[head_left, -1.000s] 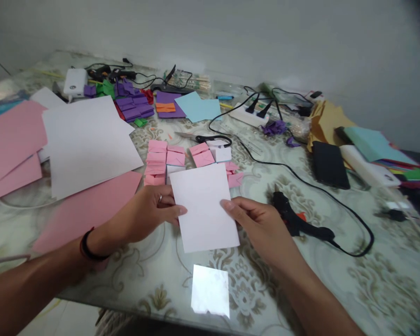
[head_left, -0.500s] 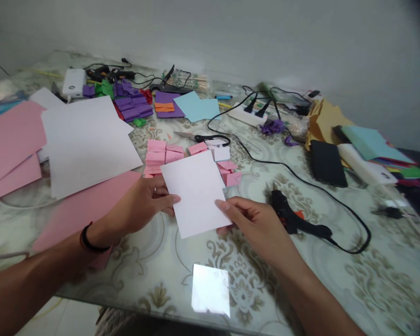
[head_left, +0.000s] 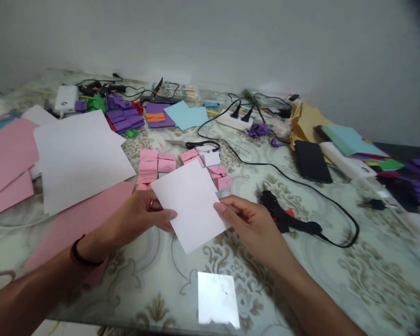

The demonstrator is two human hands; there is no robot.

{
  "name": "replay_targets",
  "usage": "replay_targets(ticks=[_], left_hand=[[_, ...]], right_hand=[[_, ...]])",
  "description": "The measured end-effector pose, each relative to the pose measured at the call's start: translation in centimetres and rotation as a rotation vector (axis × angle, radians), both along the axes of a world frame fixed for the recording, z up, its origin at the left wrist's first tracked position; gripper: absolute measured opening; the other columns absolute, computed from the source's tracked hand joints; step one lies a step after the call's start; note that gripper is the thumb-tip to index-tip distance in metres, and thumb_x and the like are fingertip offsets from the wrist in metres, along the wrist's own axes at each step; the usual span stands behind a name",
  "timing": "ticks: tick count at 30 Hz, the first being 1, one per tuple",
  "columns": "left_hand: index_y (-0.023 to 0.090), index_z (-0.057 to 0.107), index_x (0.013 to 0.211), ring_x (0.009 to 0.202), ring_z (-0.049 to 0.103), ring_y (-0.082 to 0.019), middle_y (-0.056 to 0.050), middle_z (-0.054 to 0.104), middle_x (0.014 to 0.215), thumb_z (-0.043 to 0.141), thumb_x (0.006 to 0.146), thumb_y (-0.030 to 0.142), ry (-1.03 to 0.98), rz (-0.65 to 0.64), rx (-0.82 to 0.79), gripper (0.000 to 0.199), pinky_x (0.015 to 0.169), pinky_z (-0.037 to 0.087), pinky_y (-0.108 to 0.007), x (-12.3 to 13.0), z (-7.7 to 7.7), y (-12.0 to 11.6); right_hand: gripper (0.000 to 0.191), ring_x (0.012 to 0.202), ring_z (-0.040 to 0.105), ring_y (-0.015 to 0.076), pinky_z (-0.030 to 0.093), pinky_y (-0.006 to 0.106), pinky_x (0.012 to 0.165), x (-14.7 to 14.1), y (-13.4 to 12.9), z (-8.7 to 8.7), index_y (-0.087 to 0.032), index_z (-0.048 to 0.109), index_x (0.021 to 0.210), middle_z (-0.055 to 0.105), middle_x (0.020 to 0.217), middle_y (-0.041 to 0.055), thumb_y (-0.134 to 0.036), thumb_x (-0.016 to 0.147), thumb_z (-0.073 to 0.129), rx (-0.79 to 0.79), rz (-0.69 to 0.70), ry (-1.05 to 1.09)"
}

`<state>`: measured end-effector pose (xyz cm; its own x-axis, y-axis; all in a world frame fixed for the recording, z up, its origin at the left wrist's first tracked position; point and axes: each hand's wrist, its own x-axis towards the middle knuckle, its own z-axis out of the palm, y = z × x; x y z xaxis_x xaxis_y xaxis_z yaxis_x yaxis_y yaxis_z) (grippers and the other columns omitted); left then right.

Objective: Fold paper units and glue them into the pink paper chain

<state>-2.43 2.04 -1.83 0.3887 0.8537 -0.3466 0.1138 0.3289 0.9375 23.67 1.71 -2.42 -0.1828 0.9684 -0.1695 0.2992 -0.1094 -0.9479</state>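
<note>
Between my two hands a small white sheet of paper (head_left: 191, 205) is held above the table, turned so that one corner points down toward me. My left hand (head_left: 143, 212) pinches its left edge, thumb on top and fingers beneath. On the right edge, my right hand (head_left: 247, 219) grips the same way. Just behind the sheet lie several folded pink paper pieces (head_left: 149, 166), some partly covered by it. A folded white piece (head_left: 212, 159) sits among them. Scissors (head_left: 196, 145) with black handles rest beyond these pieces.
A black glue gun (head_left: 289, 219) lies right of my right hand, its cord looping to a white power strip (head_left: 234, 120). Large white sheets (head_left: 80, 161) and pink sheets (head_left: 80, 214) spread at left. A black phone-like slab (head_left: 312, 161) lies at right. Folded purple pieces (head_left: 126, 119) sit at the back.
The white sheet has turned, its near corner now pointing more straight down. Both hands keep their hold. The camera view has shifted, so the table's contents appear slightly lower and to the left.
</note>
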Motion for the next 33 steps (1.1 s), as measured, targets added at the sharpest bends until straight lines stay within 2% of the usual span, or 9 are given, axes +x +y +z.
replay_targets(ticks=[2, 5, 7, 10, 16, 19, 22, 28, 33], left_hand=[[0.017, 0.076, 0.102, 0.083, 0.075, -0.020, -0.006, 0.080, 0.092, 0.080, 0.085, 0.035, 0.033, 0.031, 0.032, 0.025, 0.071, 0.060, -0.028, -0.2, 0.5, 0.1], [0.019, 0.074, 0.105, 0.073, 0.067, -0.015, 0.000, 0.073, 0.083, 0.085, 0.079, 0.038, 0.134, 0.110, 0.148, 0.034, 0.059, 0.048, -0.021, -0.6, 0.8, 0.3], [0.019, 0.075, 0.099, 0.065, 0.061, -0.013, 0.001, 0.068, 0.074, 0.081, 0.084, 0.042, 0.234, 0.051, 0.171, 0.028, 0.053, 0.040, -0.020, -0.7, 0.7, 0.1], [0.019, 0.075, 0.090, 0.060, 0.055, -0.012, 0.001, 0.064, 0.068, 0.070, 0.092, 0.049, 0.333, -0.066, 0.144, 0.031, 0.050, 0.034, -0.021, -0.5, 0.1, -0.5], [0.018, 0.073, 0.081, 0.064, 0.056, -0.013, 0.001, 0.066, 0.070, 0.066, 0.093, 0.038, 0.394, -0.197, 0.189, 0.024, 0.055, 0.036, -0.022, 1.1, -0.1, -1.7], [0.021, 0.078, 0.088, 0.071, 0.063, -0.013, 0.001, 0.074, 0.079, 0.064, 0.093, 0.031, 0.400, -0.231, 0.251, 0.018, 0.059, 0.041, -0.022, 1.6, 0.1, -2.0], [0.024, 0.080, 0.091, 0.074, 0.066, -0.012, 0.002, 0.078, 0.084, 0.062, 0.095, 0.029, 0.386, -0.246, 0.317, 0.019, 0.062, 0.043, -0.021, 2.0, 0.1, -2.5], [0.024, 0.079, 0.088, 0.069, 0.064, -0.011, 0.004, 0.077, 0.079, 0.063, 0.096, 0.027, 0.411, -0.212, 0.410, 0.018, 0.059, 0.042, -0.020, 1.6, 0.1, -2.7], [0.021, 0.076, 0.085, 0.065, 0.061, -0.013, 0.001, 0.074, 0.077, 0.068, 0.095, 0.041, 0.411, 0.016, 0.454, 0.023, 0.054, 0.042, -0.021, -0.9, 1.1, -0.6]], right_hand=[[0.038, 0.056, 0.045, 0.0117, 0.033, 0.025, 0.051, 0.1, 0.0, 0.3, -0.018, 0.072, 0.081, 0.057, 0.065, -0.0021, -0.054, 0.093, 0.066, 0.012, 0.067, -0.025], [0.034, 0.060, 0.050, 0.0131, 0.035, 0.025, 0.054, 0.2, -0.1, 0.8, -0.018, 0.072, 0.077, 0.062, 0.065, -0.0010, -0.044, 0.097, 0.063, 0.033, 0.230, -0.120], [0.030, 0.064, 0.057, 0.0144, 0.039, 0.025, 0.057, 0.1, -0.3, 1.0, -0.019, 0.073, 0.078, 0.069, 0.070, 0.0000, -0.039, 0.098, 0.062, 0.039, 0.306, -0.170], [0.019, 0.070, 0.064, 0.0159, 0.042, 0.024, 0.058, -0.3, -0.6, 0.9, -0.021, 0.076, 0.086, 0.075, 0.078, 0.0005, -0.032, 0.095, 0.064, 0.017, 0.317, -0.156], [0.017, 0.068, 0.062, 0.0150, 0.046, 0.024, 0.060, -1.1, -1.1, 0.5, -0.021, 0.077, 0.083, 0.074, 0.077, 0.0016, -0.032, 0.092, 0.068, -0.020, 0.314, -0.082], [0.010, 0.066, 0.060, 0.0129, 0.046, 0.022, 0.060, -1.4, -1.4, 0.1, -0.019, 0.075, 0.081, 0.071, 0.073, -0.0001, -0.021, 0.088, 0.068, 0.000, 0.340, -0.061], [0.012, 0.062, 0.056, 0.0098, 0.042, 0.019, 0.058, -1.8, -1.8, -0.3, -0.018, 0.071, 0.074, 0.066, 0.067, -0.0034, -0.008, 0.078, 0.067, 0.044, 0.382, -0.028], [0.013, 0.060, 0.053, 0.0090, 0.041, 0.019, 0.057, -1.8, -1.8, 0.0, -0.019, 0.067, 0.070, 0.062, 0.065, -0.0047, -0.007, 0.076, 0.066, 0.060, 0.370, 0.005], [0.007, 0.067, 0.060, 0.0132, 0.045, 0.023, 0.061, 1.7, 0.3, 1.1, -0.019, 0.070, 0.076, 0.069, 0.072, -0.0016, -0.016, 0.082, 0.068, 0.144, 0.298, -0.081]])
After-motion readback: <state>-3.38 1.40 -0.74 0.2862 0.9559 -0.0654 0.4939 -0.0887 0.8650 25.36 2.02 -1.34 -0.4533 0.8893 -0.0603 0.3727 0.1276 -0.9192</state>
